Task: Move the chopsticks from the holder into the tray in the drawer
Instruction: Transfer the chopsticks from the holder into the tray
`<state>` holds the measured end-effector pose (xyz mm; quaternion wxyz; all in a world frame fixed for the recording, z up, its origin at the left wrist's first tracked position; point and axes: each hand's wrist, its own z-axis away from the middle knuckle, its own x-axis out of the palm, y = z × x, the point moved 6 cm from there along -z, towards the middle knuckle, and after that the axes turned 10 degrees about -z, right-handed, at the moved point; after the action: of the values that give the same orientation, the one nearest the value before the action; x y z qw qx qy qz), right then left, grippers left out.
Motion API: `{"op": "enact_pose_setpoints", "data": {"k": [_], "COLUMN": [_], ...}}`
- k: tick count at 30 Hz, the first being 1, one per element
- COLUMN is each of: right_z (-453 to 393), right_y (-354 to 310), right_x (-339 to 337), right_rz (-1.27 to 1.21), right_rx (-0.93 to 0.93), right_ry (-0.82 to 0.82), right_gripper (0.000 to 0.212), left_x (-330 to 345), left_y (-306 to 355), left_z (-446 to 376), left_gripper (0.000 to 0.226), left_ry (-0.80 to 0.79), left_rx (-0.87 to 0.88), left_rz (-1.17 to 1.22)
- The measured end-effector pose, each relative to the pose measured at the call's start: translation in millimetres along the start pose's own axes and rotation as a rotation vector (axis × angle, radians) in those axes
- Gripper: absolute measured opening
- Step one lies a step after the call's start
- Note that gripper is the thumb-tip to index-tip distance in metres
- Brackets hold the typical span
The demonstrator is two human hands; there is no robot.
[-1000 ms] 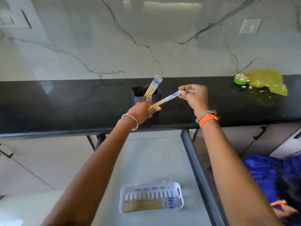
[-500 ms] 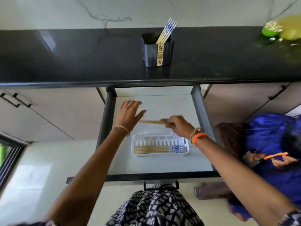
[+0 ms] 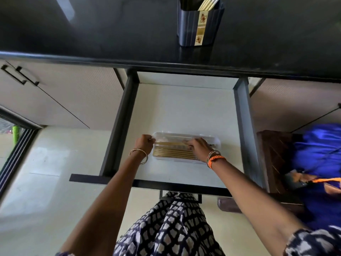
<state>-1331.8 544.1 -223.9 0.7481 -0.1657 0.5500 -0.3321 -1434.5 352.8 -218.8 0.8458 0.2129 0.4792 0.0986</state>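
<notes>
The open drawer (image 3: 184, 108) holds a clear tray (image 3: 217, 140), set crosswise with its long side running left to right. In the tray lies a row of chopsticks (image 3: 173, 154), side by side and flat, their long axes also left to right — parallel to the drawer front. Which way their tips point is hidden under the right hand.

A further pair of chopsticks (image 3: 168, 143) sits over the far part of the tray, lying the same way. The left hand (image 3: 144, 144) pinches its left end at the tray's left edge, fingers curled; the right hand (image 3: 198, 147) grips it further along, fingers curled down over the tray's right half. Whether this pair already rests on the tray floor cannot be told.

On the dark counter (image 3: 92, 34) above the drawer stands a dark holder (image 3: 199, 24) — upright, with more chopsticks (image 3: 208, 3) leaning up and to the right inside it, their tops cut off by the frame edge.
</notes>
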Motion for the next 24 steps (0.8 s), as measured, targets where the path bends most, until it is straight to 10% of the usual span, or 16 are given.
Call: {"op": "enact_pose_setpoints", "data": {"k": [24], "right_z": [6.1], "right_y": [-47.6], "right_x": [-50.5], "right_rz": [0.261], "right_rx": [-0.127], "right_ry": [0.076], "right_gripper": [0.029], "left_x": [-37.4], "left_y": [45.7], "left_z": [-1.0], "left_gripper": [0.034], "left_ry": [0.145], "left_rx": [0.038], "left_rz": [0.314]}}
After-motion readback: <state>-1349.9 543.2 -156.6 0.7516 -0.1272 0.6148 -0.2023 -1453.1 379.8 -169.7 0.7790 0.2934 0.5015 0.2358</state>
